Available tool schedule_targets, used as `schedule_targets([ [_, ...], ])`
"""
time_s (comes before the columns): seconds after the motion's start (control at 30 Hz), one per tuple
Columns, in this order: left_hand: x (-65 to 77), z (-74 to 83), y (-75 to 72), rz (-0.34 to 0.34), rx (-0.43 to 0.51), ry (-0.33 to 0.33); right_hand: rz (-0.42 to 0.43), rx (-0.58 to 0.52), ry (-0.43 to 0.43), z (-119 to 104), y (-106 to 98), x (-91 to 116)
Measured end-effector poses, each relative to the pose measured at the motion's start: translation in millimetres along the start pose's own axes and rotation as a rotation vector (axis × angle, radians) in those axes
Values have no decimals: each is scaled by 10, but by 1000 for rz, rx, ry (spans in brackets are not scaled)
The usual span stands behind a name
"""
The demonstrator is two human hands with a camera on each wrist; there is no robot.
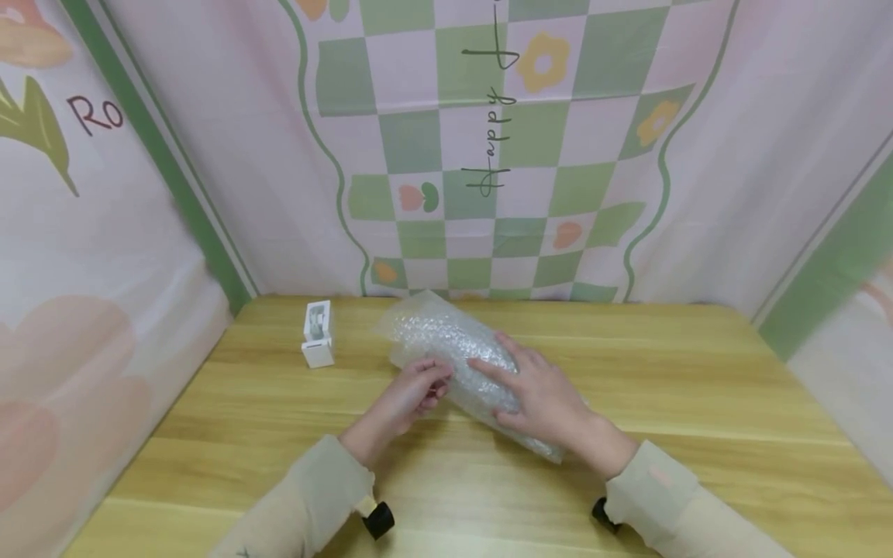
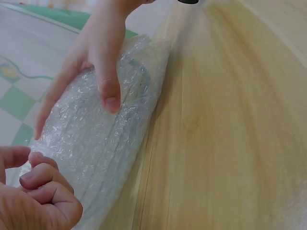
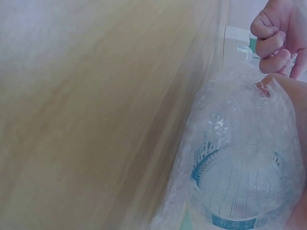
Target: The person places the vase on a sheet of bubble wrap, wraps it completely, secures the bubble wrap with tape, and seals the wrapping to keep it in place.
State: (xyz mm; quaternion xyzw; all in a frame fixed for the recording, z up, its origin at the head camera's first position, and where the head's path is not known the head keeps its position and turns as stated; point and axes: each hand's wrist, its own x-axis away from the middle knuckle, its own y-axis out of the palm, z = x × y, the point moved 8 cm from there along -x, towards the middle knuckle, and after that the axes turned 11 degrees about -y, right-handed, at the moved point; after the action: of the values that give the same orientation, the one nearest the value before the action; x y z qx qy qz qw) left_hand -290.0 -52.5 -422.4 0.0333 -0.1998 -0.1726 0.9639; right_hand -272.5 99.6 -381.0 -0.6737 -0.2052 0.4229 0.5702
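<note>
A long bundle of clear bubble wrap (image 1: pixel 456 333) lies slantwise on the wooden table. Through its near end, a clear ribbed round vessel (image 3: pixel 235 187) with a bluish rim shows in the right wrist view. My right hand (image 1: pixel 547 391) rests across the top of the bundle, fingers spread and thumb apart. By the bundle's left edge, my left hand (image 1: pixel 418 391) has its fingers curled and the thumb tip against the index finger (image 2: pixel 42 162). I cannot tell whether anything thin and clear is pinched between those tips.
A small white box (image 1: pixel 318 349) stands toward the back left of the table (image 1: pixel 684 372), with a clear object inside it. Printed cloth (image 1: pixel 467 139) hangs behind the table's back edge and along both sides.
</note>
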Motion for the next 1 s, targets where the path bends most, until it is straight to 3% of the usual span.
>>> schedule_targets([
  [0.5,-61,16,-106,159,-151,60,18,18,-14,-11,-20,9],
  [0.8,-52,36,-137,166,-243,104,11,-1,-5,-9,-16,12],
  [1.0,-56,17,-154,162,-265,76,10,14,-10,-12,-17,3],
])
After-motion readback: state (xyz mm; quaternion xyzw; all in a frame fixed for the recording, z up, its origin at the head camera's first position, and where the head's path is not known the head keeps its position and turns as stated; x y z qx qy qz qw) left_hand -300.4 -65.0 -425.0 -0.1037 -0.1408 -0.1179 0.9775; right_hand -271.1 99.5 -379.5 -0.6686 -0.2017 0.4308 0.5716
